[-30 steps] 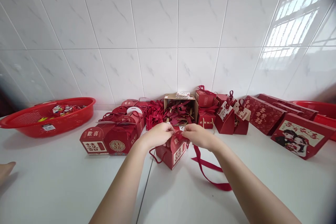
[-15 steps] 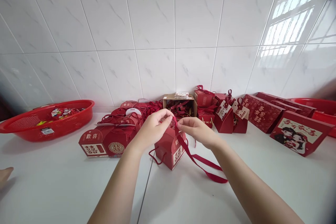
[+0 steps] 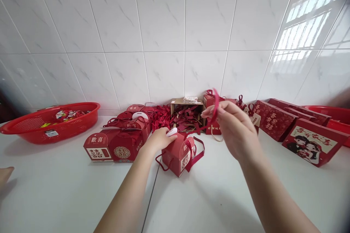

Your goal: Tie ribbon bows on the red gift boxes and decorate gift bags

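A small red gift box [image 3: 175, 154] stands in the middle of the white table, with a dark red cord handle hanging at its side. My left hand [image 3: 160, 140] is closed on the top of the box, beside a small white piece [image 3: 172, 132]. To the right and higher up, my right hand [image 3: 236, 127] pinches a dark red ribbon [image 3: 216, 102]. The ribbon runs back toward the top of the box, and a loop of it hangs at the box's right side. Part of the left fingertips is hidden.
Finished-looking red boxes [image 3: 117, 147] stand left of centre. A carton [image 3: 177, 106] of ribbons is behind. Red gift bags [image 3: 314, 142] stand at right. A red basket [image 3: 54, 131] of packets sits at far left, with another person's fingers [image 3: 5, 175] nearby.
My hands have moved apart. The right hand has drawn the ribbon up and to the right, and the left hand has come down onto the box top.
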Available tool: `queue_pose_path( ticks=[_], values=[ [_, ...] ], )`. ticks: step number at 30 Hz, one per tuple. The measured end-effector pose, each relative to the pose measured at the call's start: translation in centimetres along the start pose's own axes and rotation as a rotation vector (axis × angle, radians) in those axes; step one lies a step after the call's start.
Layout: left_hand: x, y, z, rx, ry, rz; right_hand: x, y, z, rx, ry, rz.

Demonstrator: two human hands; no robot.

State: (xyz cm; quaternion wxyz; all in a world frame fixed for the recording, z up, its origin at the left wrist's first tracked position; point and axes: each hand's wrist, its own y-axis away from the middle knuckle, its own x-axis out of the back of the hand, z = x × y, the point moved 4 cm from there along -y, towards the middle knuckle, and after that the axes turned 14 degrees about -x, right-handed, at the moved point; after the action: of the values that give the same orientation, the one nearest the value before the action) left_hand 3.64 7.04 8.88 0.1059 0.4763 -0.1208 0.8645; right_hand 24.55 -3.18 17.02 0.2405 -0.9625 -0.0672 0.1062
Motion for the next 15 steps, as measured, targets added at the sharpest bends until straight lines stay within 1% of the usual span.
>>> queue_pose_path(
  ticks=[2, 5, 8, 11, 15],
  values=[
    [-0.3, 0.0, 0.3, -0.030, -0.009, -0.019, -0.4, -1.0, 2.3, -0.092, 0.032, -0.014],
    [-0.6, 0.1, 1.0, -0.094, 0.000, -0.045, -1.4, -2.2, 6.5, -0.238, 0.177, -0.078],
    [-0.8, 0.1, 1.4, -0.137, 0.015, -0.054, -2.2, -2.6, 10.0, -0.280, 0.367, -0.114],
    [-0.8, -0.1, 1.1, -0.136, 0.058, -0.059, -2.7, -2.4, 12.1, -0.310, 0.448, -0.127],
    [-0.1, 0.0, 0.3, -0.106, 0.175, -0.094, -2.8, -2.1, 13.0, -0.393, 0.528, -0.112]
  ],
)
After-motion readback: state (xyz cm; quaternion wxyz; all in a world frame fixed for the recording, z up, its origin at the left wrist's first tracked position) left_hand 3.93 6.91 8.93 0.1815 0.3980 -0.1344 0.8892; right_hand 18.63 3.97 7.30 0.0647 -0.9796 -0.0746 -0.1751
